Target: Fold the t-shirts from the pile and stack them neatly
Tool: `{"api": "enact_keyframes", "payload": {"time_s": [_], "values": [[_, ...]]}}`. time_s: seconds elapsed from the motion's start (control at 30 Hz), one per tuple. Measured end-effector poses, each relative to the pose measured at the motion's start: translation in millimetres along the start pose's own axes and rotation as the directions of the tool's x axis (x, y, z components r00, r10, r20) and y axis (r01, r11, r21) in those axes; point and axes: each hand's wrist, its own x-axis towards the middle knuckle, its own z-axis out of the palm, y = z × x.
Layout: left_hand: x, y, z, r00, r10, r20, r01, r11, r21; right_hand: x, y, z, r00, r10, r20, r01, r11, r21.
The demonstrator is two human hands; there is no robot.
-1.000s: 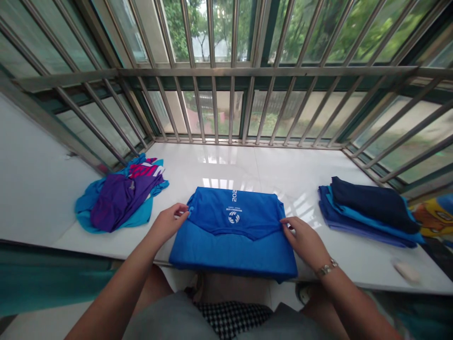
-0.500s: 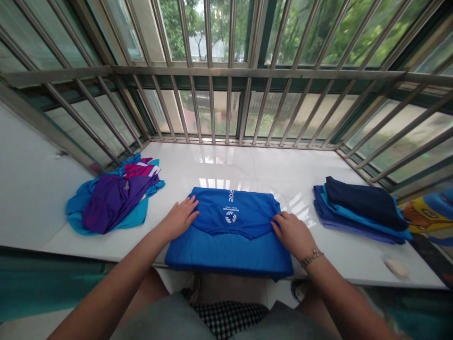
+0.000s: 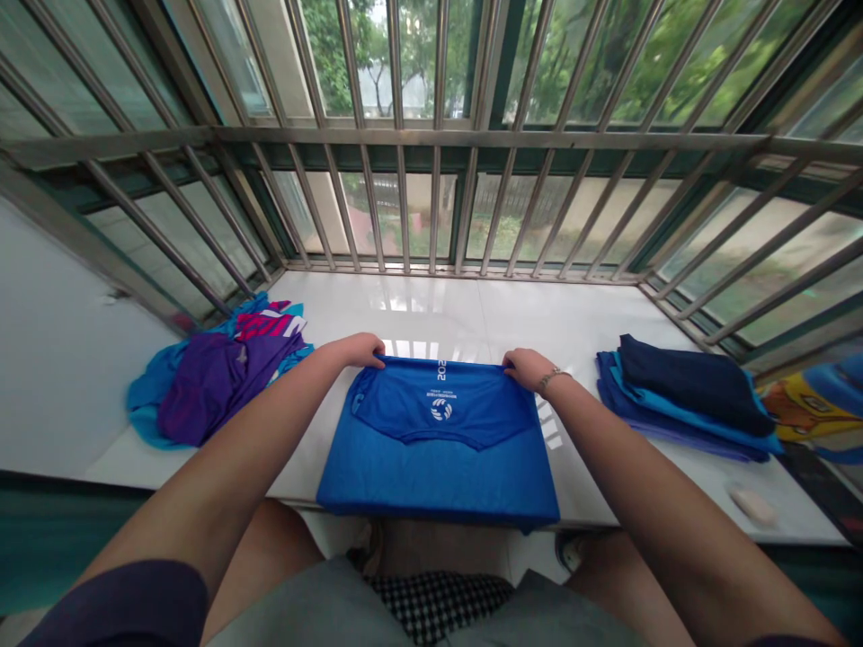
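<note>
A blue T-shirt (image 3: 404, 415) with a white round logo and upside-down lettering lies on the white ledge in front of me. Its upper part is folded down toward me, so the neckline curves across the lower layer, which reaches over the ledge's near edge. My left hand (image 3: 362, 350) pinches the far left corner of the fold. At the far right corner, my right hand (image 3: 528, 368), with a bracelet on the wrist, pinches the cloth in the same way. The fabric's far edge runs straight between the two hands.
On the left of the white ledge (image 3: 445, 305) lies a rumpled heap of purple and light blue clothes (image 3: 222, 382). A stack of folded dark and blue garments (image 3: 694, 391) is on the right, near a small pale object (image 3: 753, 505). Metal window bars (image 3: 431, 137) stand behind.
Both hands have moved away from me, from the shirt's sides to its far corners, and now pinch the folded edge. The lower layer shows a little more.
</note>
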Motion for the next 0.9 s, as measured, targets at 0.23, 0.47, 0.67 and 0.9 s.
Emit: {"api": "enact_keyframes", "payload": {"time_s": [0.23,0.47,0.67,0.9], "values": [[-2.6,5.0,-38.0,0.962,-0.083,-0.261,0.075,0.996,-0.042,5.5,6.1,-46.6,0.969,0.037,-0.244,-0.029,0.999,0.036],[-86.0,18.3,-24.6,0.816,-0.006,-0.579,-0.067,0.992,-0.104,-74.2,9.8,-56.5,0.784,-0.12,-0.609,0.237,0.965,0.116],[-177.9,30.4,70.8,0.826,0.112,-0.553,-0.203,0.974,-0.105,-179.3,-8.1,25.7,0.74,-0.272,-0.615,0.389,0.919,0.062],[-228.7,47.3,143.4,0.909,0.114,-0.401,-0.177,0.976,-0.125,-228.3,-21.7,94.1,0.811,-0.359,-0.462,0.415,0.909,0.022]]}}
